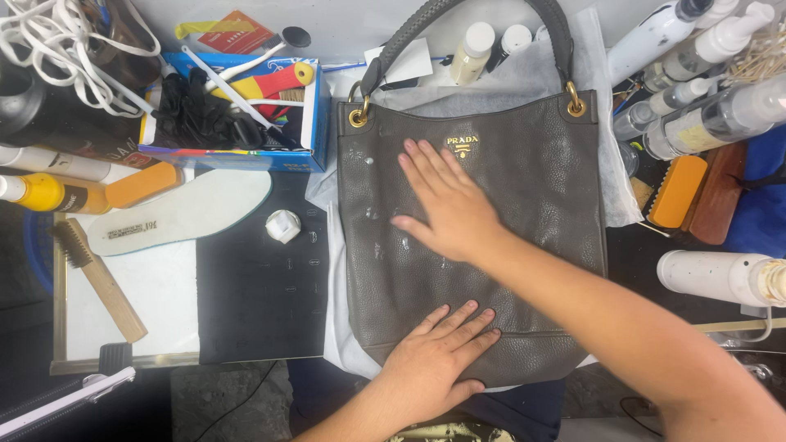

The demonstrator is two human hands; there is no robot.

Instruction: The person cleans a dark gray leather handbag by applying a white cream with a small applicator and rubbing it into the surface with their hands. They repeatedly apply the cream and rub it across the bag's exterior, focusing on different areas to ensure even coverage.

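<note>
Free lane left of bag (491, 245): black mat (262, 303), only small white cap (283, 226). Right blocked w/ bottles (696, 123) & brushes (696, 192); box (237, 106) crowds top-left.

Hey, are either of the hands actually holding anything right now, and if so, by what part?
Nothing is gripped. The left hand lies flat near the bottom edge of the grey leather handbag; the right hand lies flat on its front.

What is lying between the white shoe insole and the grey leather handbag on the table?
In the head view, a small white cap lies on the black mat between the white insole and the grey handbag.
</note>
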